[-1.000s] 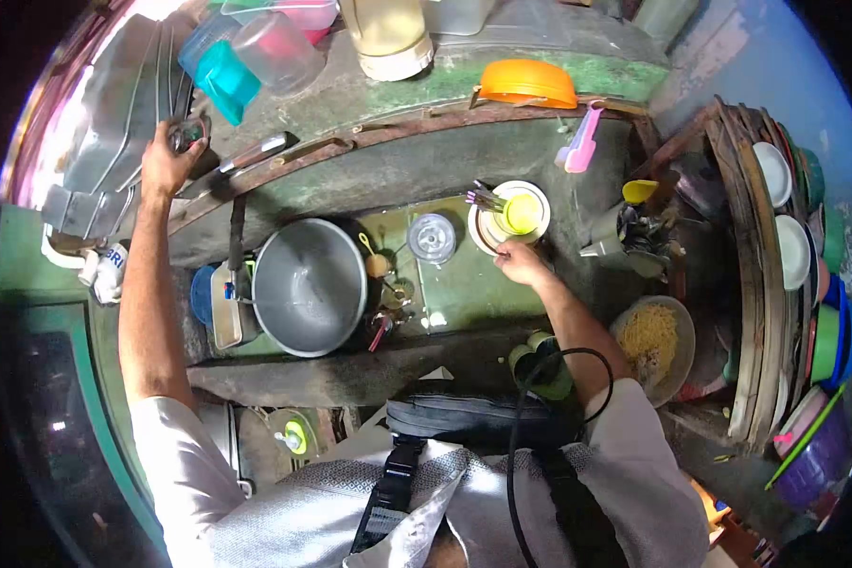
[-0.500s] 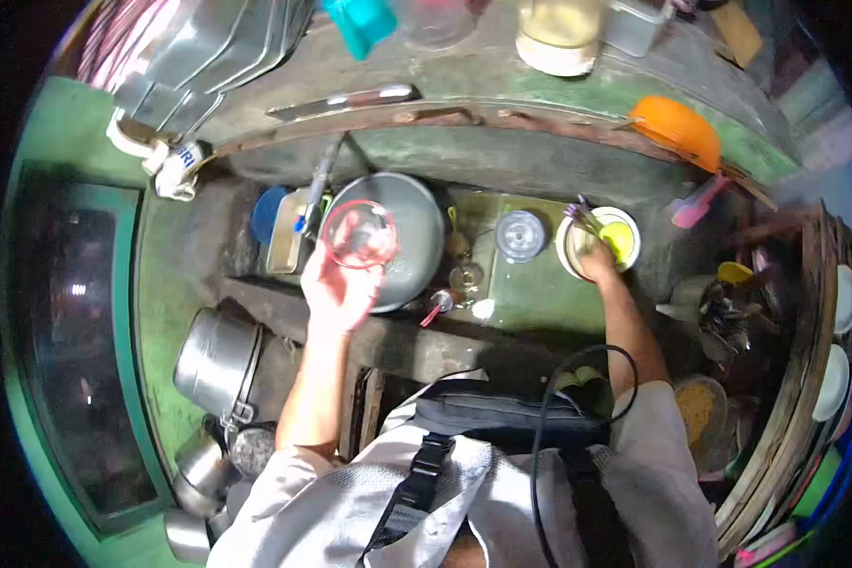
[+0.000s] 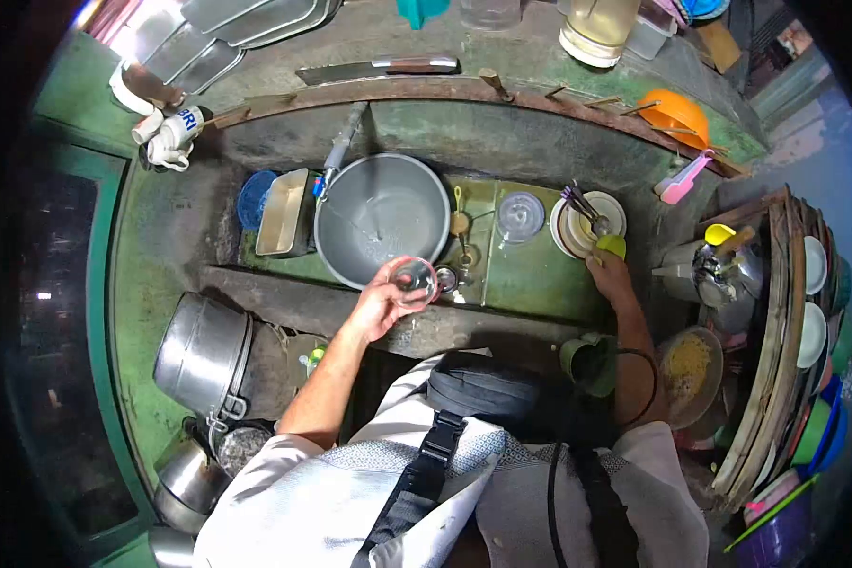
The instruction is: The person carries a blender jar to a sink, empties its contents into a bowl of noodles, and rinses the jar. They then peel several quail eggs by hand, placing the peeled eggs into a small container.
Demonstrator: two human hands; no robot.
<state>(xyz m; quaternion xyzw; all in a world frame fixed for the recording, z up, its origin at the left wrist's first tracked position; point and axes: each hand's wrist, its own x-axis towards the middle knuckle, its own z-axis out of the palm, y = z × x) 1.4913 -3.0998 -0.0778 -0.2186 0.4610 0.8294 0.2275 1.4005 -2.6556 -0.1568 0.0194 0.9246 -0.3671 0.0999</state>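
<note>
My left hand [image 3: 381, 305] is closed round a small clear glass bowl [image 3: 414, 282], held near the front rim of a big grey basin [image 3: 382, 222]. A thin stream from the tap [image 3: 324, 180] runs into the basin. On the right, my right hand [image 3: 612, 276] holds a yellow-green sponge [image 3: 612, 246] at the edge of stacked plates [image 3: 612, 210]. Several spoons and forks [image 3: 585, 212] lie on that stack. A clear plastic lid [image 3: 521, 217] rests on the green tiles between basin and plates.
Left of the basin are a rectangular pan [image 3: 282, 214] and a blue bowl [image 3: 253, 201]. A knife [image 3: 379, 67] lies on the back ledge. Metal pots [image 3: 202, 352] stand at lower left, a wooden rack [image 3: 772, 350] at right. A green mug [image 3: 589, 364] is near my right forearm.
My left hand has moved right and down with the glass bowl, away from over the basin. My right hand has shifted slightly to the lower right, with the sponge now at its fingers.
</note>
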